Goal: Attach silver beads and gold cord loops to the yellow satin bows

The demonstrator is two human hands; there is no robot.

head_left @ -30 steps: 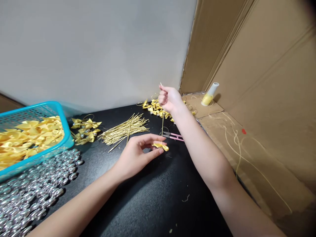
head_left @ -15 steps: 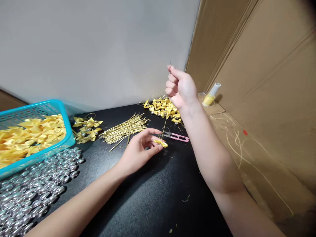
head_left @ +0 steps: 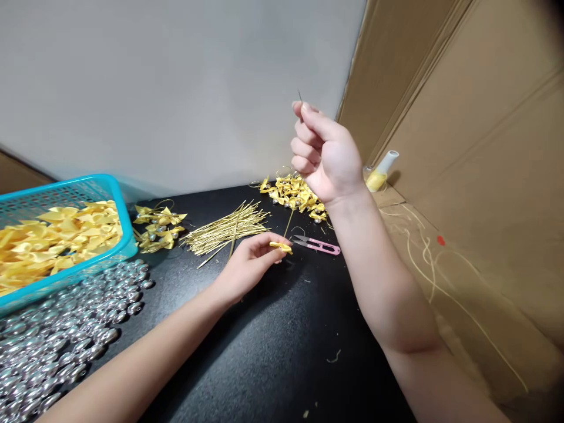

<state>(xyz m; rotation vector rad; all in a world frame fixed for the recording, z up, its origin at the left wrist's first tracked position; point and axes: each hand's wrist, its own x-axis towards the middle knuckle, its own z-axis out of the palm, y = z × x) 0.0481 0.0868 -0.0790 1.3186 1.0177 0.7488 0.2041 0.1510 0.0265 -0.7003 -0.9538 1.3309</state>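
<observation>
Low over the black table, my left hand (head_left: 253, 262) pinches a small yellow ribbon bow (head_left: 281, 247) between thumb and fingers. A gold cord (head_left: 288, 224) rises from beside the bow. Higher up, my right hand (head_left: 324, 144) is closed, its thumb and forefinger gripping a thin needle (head_left: 300, 95) that points upward. Any thread between the needle and the bow is too fine to make out. Pink thread snips (head_left: 324, 245) lie just right of my left hand. Behind it rests a bundle of gold ties (head_left: 227, 229).
A blue basket (head_left: 127, 226) of yellow bows stands at left, with many silver beads (head_left: 88, 329) spread before it. Bows with beads form a small pile (head_left: 158, 229) and a larger pile (head_left: 295, 191). A thread spool (head_left: 382, 170) stands by the cardboard (head_left: 462, 147) at right.
My right hand has risen slightly, and more of the needle shows above its fingertips. My left fingers have closed more tightly on the bow, which has shifted slightly left and up.
</observation>
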